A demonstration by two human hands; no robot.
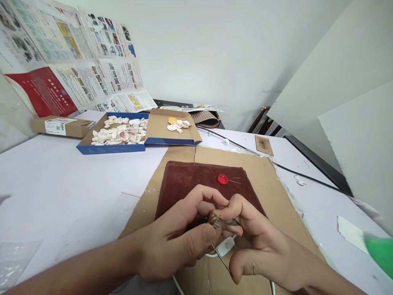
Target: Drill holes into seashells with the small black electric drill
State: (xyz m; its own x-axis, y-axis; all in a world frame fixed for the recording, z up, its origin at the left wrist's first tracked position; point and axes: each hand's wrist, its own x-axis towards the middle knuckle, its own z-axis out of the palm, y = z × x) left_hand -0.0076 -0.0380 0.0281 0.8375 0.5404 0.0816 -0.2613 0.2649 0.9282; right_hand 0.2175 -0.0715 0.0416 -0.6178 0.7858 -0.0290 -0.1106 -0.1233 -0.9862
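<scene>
Printed paper (82, 67) leans against the wall at my far left, behind a long cardboard box (78, 130). Next to that sits a blue-sided box (110, 149) full of pale shells (123, 134), its open lid (158, 128) lying to the right with a few more shells, one of them orange.

Nearer to me, my left hand (172, 239) grasps a small brown piece (212, 218) between the thumb and the curled fingers, so that it lies near the fingertips, above the thumb. Below it a thin metal rod (221, 261) slants down from the left hand to my right thumb. Behind my hands are a white switch (227, 246) on a cord and a dark red-brown pad (184, 176), on which a red disc (222, 179) rests with needles beside it. My right hand (267, 241) brings its forefinger right up to the brown piece, its thumb held well below; how firmly it closes on anything I cannot tell.

Farther right, past the cardboard sheet (288, 200), lie a smudged cardboard square (264, 145), a black cable (307, 175) and something green (382, 255).
</scene>
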